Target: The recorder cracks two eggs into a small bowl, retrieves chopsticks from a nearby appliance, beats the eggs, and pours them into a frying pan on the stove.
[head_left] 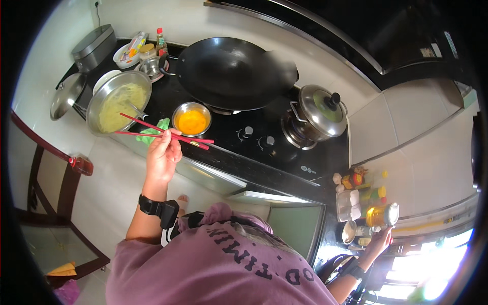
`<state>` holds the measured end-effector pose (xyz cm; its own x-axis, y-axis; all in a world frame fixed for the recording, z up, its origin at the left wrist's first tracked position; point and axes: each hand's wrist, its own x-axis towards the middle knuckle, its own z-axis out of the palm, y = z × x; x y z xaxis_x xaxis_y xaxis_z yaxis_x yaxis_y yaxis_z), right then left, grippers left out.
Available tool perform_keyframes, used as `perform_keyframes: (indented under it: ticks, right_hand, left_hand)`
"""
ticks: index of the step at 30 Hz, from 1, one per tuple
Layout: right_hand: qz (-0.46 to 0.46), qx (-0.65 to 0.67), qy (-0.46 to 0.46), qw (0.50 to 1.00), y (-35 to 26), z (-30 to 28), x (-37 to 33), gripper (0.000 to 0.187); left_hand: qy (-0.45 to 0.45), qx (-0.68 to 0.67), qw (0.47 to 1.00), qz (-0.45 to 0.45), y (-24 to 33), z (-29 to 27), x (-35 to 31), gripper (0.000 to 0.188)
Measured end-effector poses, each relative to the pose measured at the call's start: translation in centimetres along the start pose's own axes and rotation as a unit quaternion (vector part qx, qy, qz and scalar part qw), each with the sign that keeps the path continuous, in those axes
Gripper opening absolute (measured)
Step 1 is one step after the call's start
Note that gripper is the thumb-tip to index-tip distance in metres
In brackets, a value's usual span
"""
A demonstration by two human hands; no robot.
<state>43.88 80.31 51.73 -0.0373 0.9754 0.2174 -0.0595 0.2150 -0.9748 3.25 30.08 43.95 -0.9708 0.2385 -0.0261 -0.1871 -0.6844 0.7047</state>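
My left hand (164,155) is closed around a pair of red chopsticks (147,125), whose tips point left toward a large metal bowl (144,87) of pale yellow shreds. A small metal bowl of beaten egg (192,122) stands just right of that hand, at the counter's edge. Beneath the chopsticks lies a green cloth or leaf (161,125); I cannot tell which. Far to the right, my right hand (377,245) is closed at a glass oil jar (376,216) with a pale lid and golden oil inside. The jar's handle, if any, is hidden by the fingers.
A big black wok (218,71) sits on the left burner, with faint steam or blur at its right rim. On the right burner stands a lidded steel pot (321,114). Seasoning bottles, an egg carton (347,205) and a small bowl (349,232) crowd the right counter.
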Motion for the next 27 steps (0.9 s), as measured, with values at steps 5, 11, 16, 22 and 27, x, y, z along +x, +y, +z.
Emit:
perform_keyframes:
  ticks: [5, 11, 16, 22, 27]
  right_hand:
    - [0.032, 0.055, -0.114, 0.991, -5.3, 7.9, -2.2, 0.028]
    - [0.088, 0.113, -0.282, 0.949, -7.3, 17.9, -3.9, 0.015]
    - [0.104, 0.120, -0.345, 0.925, -8.0, 27.3, -7.0, 0.023]
    - [0.064, -0.021, -0.424, 0.903, -9.9, 34.1, -10.0, 0.023]
    - [-0.010, -0.215, -0.536, 0.816, -10.9, 42.7, -12.4, 0.029]
  left_hand:
    - [0.002, -0.004, 1.000, 0.012, 2.0, -2.5, 0.7, 0.028]
    - [0.072, -0.012, 0.996, 0.056, 4.8, -8.5, 1.0, 0.025]
    - [0.089, -0.025, 0.992, 0.090, 7.9, -11.7, 0.8, 0.027]
    - [0.082, -0.034, 0.988, 0.124, 10.8, -14.5, 1.6, 0.027]
    - [0.120, -0.040, 0.980, 0.153, 12.9, -17.8, 0.9, 0.026]
